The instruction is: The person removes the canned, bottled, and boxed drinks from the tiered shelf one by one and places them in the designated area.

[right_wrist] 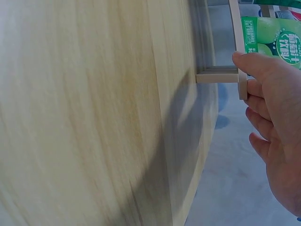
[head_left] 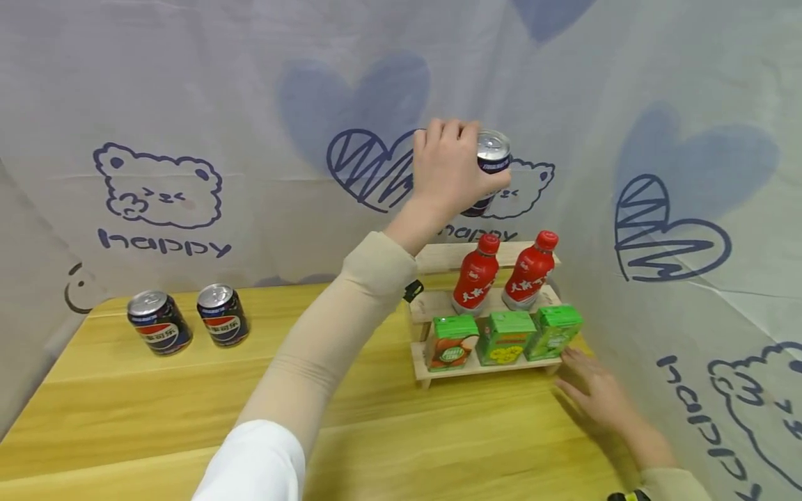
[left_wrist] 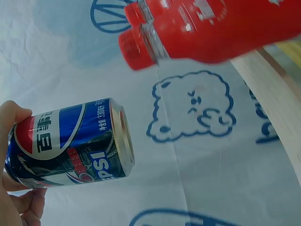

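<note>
The left hand (head_left: 447,167) grasps a can (head_left: 493,151) by its side, fingers and thumb curled round it, and holds it in the air above the rack (head_left: 438,259), its silver top upward and slightly tilted. The left wrist view shows its blue, black and red label with the word PEPSI, and the can well clear of the red bottle caps. The right hand (head_left: 598,393) grips the rack's front right corner, the thumb on the front edge and the fingers curled at the end, just beside the green carton (head_left: 554,332). The rack is pale and stepped. On its middle step two red bottles (head_left: 476,276) stand upright, slightly apart; on the lowest step, in front of them, three cartons stand in a row: a brown-fronted one (head_left: 451,348) at the left, a yellow-fruit one (head_left: 506,341) in the middle and the green one at the right. Two more cans (head_left: 223,316) stand upright near each other on the wooden table (head_left: 125,410), well to the left of the rack. Behind hangs a pale cloth (head_left: 269,236) printed with hearts and bears.
</note>
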A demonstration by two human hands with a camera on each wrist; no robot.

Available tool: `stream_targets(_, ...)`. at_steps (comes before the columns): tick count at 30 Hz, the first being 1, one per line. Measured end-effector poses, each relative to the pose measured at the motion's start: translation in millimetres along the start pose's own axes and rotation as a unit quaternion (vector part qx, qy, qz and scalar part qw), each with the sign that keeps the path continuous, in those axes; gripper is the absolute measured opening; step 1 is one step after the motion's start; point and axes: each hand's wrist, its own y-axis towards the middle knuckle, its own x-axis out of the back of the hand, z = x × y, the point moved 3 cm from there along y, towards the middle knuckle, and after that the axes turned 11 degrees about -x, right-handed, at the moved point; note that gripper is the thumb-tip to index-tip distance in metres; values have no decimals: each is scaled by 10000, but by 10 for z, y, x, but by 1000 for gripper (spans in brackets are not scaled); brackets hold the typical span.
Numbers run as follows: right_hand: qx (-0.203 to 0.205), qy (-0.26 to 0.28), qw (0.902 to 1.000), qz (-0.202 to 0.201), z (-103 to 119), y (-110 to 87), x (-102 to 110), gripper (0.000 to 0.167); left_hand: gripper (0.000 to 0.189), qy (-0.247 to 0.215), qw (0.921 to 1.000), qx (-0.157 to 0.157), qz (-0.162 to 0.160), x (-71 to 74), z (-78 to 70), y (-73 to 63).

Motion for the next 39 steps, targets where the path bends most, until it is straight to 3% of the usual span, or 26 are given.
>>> stream_targets(4,85,-53,9999,-116,-30,-9,11,56,75,-90,9999,103,18,98,121,-77)
stream_targets(12,73,-38,9999,-114,-46,-23,31,56,72,-357,9988,136,-299,305,417,-283)
stream_targets(21,24,-129,9999,-33,-32,-5,5,57,72,-343,9987,187,-319,466,763,-591)
stream_targets(28,-136,-48,9996,255,1,-20,-8,60,69,-390,9989,143,-225,493,972,-879)
stream_targets(39,28,-126,9999,-79,14,-23,-25,56,68,-270,9995,2,-187,426,1220,-1308)
